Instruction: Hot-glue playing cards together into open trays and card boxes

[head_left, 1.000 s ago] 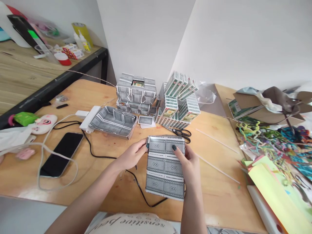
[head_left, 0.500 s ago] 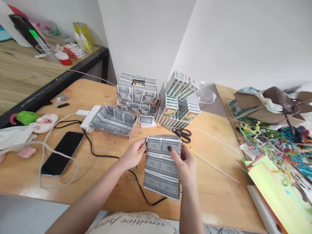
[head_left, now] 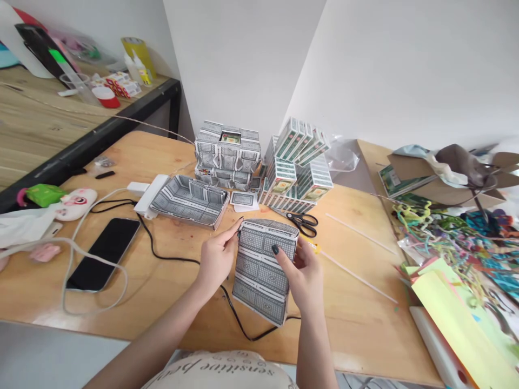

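A box made of grey-patterned playing cards [head_left: 261, 273] is held tilted above the table's front middle. My left hand [head_left: 217, 256] pinches its upper left corner, index finger along the edge. On the other side my right hand [head_left: 305, 275] grips the right edge, thumb with dark nail flat on the card face; its other fingers are partly hidden behind. Beyond the box lies an open tray of the same cards [head_left: 190, 202]. Loose cards [head_left: 243, 200] rest beside that tray. Black-handled scissors [head_left: 303, 222] lie just past my right hand.
Behind stand a stacked card structure [head_left: 227, 154] and piled card packs [head_left: 298, 167]. At left are a phone [head_left: 104, 254], a white power strip [head_left: 151, 197] and cables. White sticks [head_left: 359, 275] lie at right, near coloured paper [head_left: 458, 319] and a cardboard box [head_left: 441, 178].
The card box has shifted slightly left and turned, so more of its top edge and right side shows. Both hands moved with it, still gripping; my left index finger now points up along the corner.
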Tool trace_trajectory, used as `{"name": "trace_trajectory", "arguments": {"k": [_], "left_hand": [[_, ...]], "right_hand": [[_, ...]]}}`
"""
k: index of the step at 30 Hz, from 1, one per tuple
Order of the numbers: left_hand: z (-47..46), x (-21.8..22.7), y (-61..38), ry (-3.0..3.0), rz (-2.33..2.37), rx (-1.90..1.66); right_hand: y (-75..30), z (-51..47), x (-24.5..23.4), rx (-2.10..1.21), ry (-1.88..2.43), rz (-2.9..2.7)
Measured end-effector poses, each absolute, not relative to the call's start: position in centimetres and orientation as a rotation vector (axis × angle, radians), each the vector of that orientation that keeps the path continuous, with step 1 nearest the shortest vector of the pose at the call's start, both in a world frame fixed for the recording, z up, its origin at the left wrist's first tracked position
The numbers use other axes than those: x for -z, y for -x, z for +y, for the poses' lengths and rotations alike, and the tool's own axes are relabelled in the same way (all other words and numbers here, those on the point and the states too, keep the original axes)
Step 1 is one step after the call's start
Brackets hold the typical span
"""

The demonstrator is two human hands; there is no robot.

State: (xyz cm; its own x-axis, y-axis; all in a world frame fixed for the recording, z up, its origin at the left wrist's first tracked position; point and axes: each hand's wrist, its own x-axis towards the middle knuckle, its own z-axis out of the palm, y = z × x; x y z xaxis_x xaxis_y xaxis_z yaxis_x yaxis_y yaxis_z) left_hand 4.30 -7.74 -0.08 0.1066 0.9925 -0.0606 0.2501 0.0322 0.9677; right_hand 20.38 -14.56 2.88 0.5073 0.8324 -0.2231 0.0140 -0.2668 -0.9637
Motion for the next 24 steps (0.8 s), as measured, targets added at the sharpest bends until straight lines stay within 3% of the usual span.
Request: {"name": "trace_trajectory", "arguments": {"k": [24], "left_hand": [[-7.4,-0.8,-5.0,-1.131,1.159,-0.986]], "right_hand": [[-20.4,-15.1,-3.4,-0.976,1.469,-0.425]]}}
